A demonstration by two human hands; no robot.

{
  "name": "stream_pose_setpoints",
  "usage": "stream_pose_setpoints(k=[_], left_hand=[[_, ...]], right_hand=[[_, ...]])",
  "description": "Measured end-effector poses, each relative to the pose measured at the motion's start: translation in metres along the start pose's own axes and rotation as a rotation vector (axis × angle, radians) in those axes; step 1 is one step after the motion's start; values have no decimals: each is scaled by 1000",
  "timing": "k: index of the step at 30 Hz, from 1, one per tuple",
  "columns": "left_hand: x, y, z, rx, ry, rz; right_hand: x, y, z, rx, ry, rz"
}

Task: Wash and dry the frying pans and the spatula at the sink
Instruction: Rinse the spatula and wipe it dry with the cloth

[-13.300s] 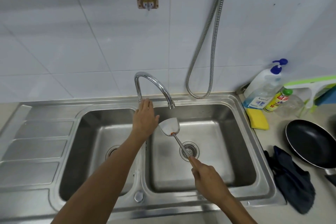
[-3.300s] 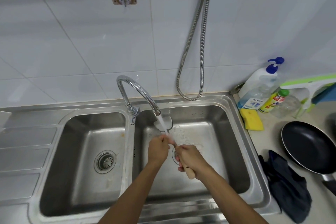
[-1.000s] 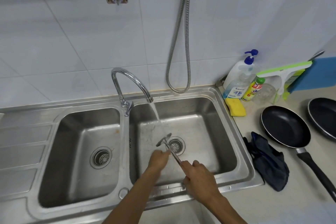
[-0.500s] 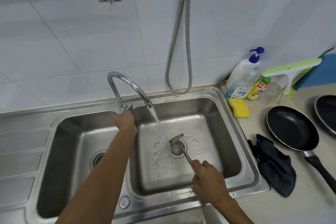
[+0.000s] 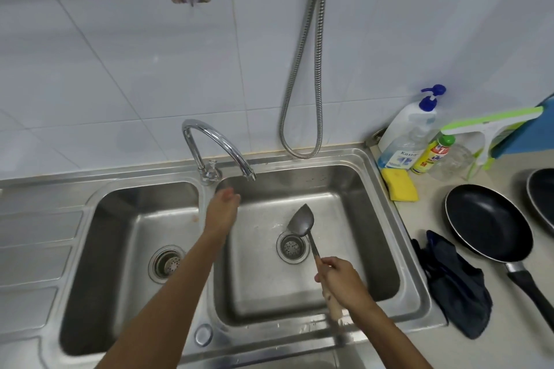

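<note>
My right hand grips the wooden handle of the metal spatula, whose blade is raised over the drain of the right basin. My left hand hovers just below the faucet, fingers loosely curled, holding nothing. No water runs from the spout. A black frying pan lies on the counter to the right, and the edge of a second pan shows at the frame's right border. A dark cloth is crumpled beside the sink.
A yellow sponge, a soap pump bottle, a small yellow bottle and a green-white squeegee stand at the back right. A metal shower hose hangs on the tiled wall. The left basin holds only its drain.
The water stream has stopped. My left hand has come off the tap lever and moved slightly down and right. My right hand has lifted the spatula blade up off the drain.
</note>
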State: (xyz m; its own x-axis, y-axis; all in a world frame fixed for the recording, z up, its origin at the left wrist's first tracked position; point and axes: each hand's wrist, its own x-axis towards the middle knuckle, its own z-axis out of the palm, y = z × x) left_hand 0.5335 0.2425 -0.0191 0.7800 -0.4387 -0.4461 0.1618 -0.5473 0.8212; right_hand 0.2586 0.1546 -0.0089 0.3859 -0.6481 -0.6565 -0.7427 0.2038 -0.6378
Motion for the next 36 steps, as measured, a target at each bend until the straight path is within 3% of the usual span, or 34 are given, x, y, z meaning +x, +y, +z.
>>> stream_pose_setpoints(k=[8, 12, 16, 20, 25, 28, 30, 36], left_hand=[[-116, -38, 84, -77, -498, -252], [-140, -31, 109, -381, -496, -417], [-149, -26, 116, -463, -508, -386], [-147, -24, 119, -522, -464, -402], [-155, -21, 138, -599, -392, -513], [-158, -19, 153, -625, -382, -519], [-161, -18, 163, -630, -373, -521], [-171, -18, 182, -603, -344, -529]], right_hand=[[-18, -11, 6, 290, -88, -34], [-32, -7, 13, 295, -89, -130], [-36, -3, 5, 292, -95, -160], [-29, 14, -32, -12, -48, -315], [-4, 82, -122, -679, 472, -500], [5, 121, -169, -774, 653, -480], [11, 142, -192, -812, 689, -453], [37, 178, -218, -918, 572, -430]])
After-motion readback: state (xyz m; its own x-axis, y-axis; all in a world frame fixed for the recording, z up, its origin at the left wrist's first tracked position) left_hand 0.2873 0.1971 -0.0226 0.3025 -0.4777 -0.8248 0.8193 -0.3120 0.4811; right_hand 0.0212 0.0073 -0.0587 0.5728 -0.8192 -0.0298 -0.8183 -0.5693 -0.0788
